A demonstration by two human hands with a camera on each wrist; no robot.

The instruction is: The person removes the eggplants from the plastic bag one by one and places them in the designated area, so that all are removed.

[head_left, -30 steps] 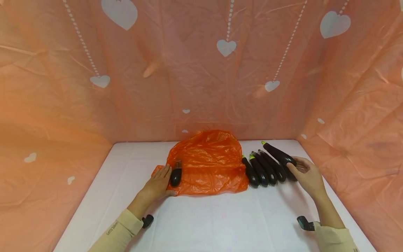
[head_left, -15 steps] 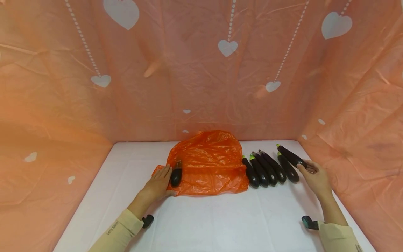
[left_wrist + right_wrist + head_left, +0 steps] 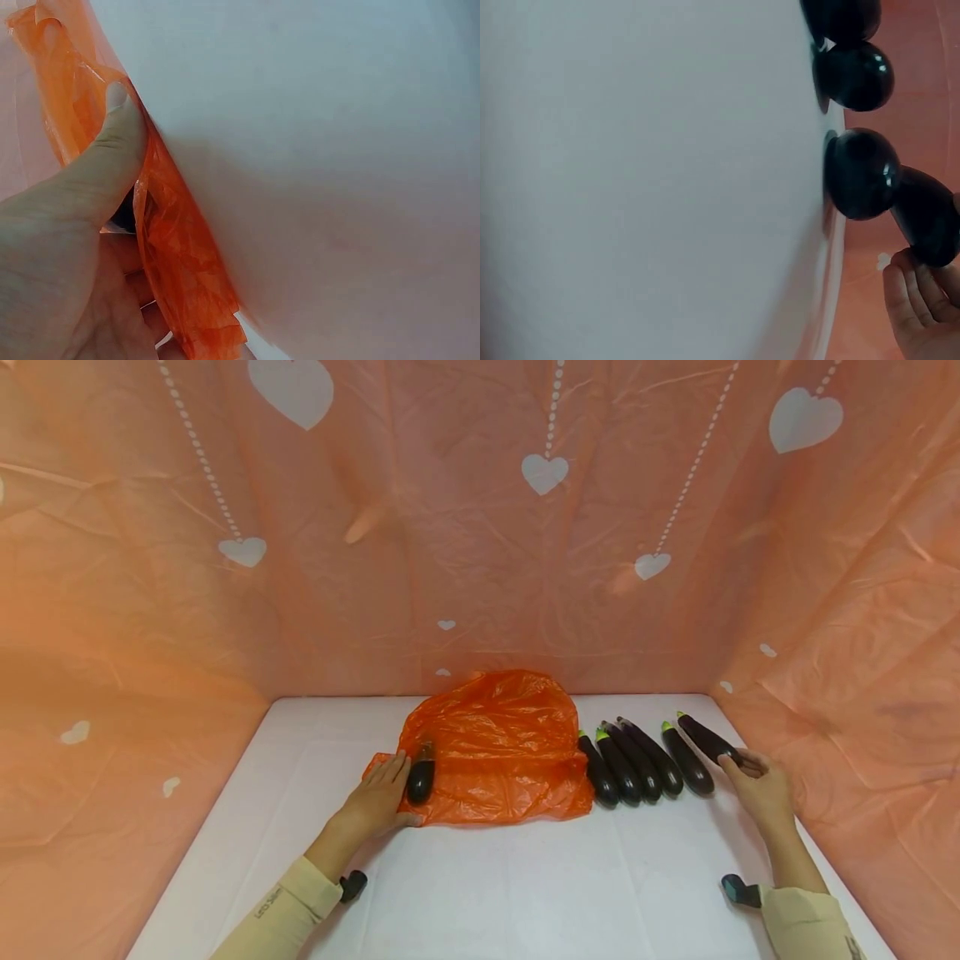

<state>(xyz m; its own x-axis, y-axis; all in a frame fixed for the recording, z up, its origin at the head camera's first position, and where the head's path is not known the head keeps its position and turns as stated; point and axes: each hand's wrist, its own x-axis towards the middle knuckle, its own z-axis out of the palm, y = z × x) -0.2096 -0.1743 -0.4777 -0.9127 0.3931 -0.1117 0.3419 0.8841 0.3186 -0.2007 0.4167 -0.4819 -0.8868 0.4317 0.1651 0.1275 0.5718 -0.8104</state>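
Note:
My left hand (image 3: 377, 793) rests with straight fingers on the left edge of an orange plastic bag (image 3: 502, 777). In the left wrist view the thumb (image 3: 120, 135) lies along the bag's film. Just right of those fingers is a dark eggplant (image 3: 421, 783), its upper end brownish against the bag. At the far right, my right hand (image 3: 765, 789) holds another eggplant (image 3: 705, 737) by its rounded end, thumb on the near side. That eggplant slants with its green tip away, beside a separate eggplant (image 3: 687, 762); the right wrist view shows the held one (image 3: 930, 217) raised behind its neighbour.
Several eggplants (image 3: 628, 768) lie side by side against the bag's right edge. The white table (image 3: 525, 893) ends at a peach curtain (image 3: 487, 568) with white hearts on the back and sides. A small dark device (image 3: 738, 890) sits at each wrist.
My right hand has moved right and slightly down with the held eggplant, from above its neighbour to the right of it. The left hand and the bag stay put.

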